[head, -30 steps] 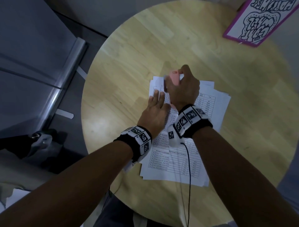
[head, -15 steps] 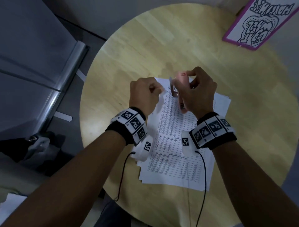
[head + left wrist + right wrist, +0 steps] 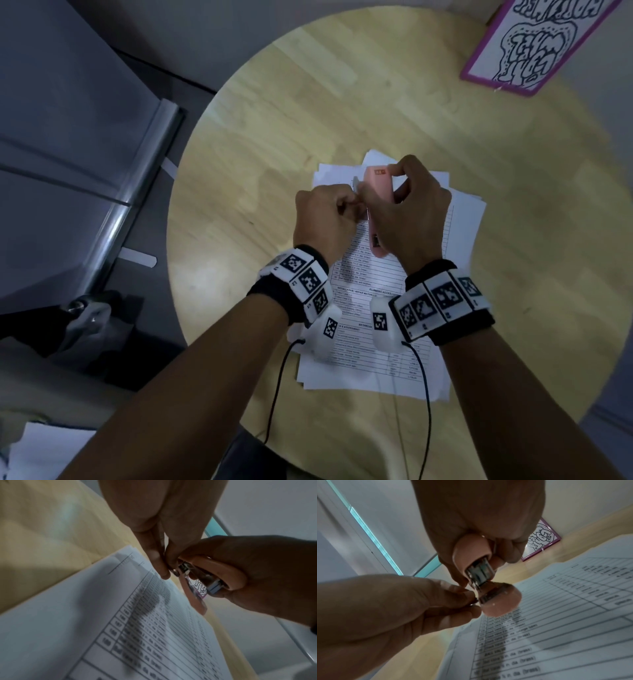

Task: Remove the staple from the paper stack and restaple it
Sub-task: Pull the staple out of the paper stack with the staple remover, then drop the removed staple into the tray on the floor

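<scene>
- Right hand [image 3: 409, 219] grips the pink stapler [image 3: 376, 192], lifted above the paper stack [image 3: 363, 308].
- Left hand [image 3: 322, 219] pinches a small metal piece [image 3: 475, 602] at the stapler's metal end; whether it is the staple is unclear.
- The paper stack lies flat on the round wooden table [image 3: 342, 102].

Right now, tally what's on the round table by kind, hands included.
Hands: 2 (left hand, right hand)
Pink stapler: 1, held in the right hand
Paper stack: 1, sheets fanned, count unclear
Purple-framed drawing: 1
Total: 5
</scene>
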The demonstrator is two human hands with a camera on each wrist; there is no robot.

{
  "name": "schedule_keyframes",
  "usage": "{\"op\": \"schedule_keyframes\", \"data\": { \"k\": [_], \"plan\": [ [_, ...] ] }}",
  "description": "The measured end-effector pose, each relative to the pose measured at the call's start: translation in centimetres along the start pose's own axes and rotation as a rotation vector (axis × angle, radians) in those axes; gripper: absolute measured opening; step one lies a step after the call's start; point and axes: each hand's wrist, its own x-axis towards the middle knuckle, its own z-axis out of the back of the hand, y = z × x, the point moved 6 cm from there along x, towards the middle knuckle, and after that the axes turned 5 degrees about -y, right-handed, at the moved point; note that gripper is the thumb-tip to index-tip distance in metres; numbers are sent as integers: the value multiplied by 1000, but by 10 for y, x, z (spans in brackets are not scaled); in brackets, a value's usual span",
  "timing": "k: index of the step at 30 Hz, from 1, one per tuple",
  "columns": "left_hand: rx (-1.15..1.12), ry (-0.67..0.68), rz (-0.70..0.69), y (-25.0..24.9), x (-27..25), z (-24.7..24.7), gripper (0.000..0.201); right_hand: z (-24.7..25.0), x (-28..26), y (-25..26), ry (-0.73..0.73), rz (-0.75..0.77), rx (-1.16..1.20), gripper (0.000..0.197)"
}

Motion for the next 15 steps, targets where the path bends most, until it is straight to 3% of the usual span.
{"op": "schedule_keyframes", "data": {
  "k": [3, 12, 15],
  "plan": [
    [-2, -50, -14, 5, -4, 0, 17, 0, -5, 2, 20, 41, 7, 33],
    [-154, -296, 158, 19, 3, 21, 14, -2, -25, 13, 171, 117, 52, 30],
    [-209, -274, 218, 22, 18, 30, 11, -2, -40, 1, 211, 90, 38, 26]
  ]
}}
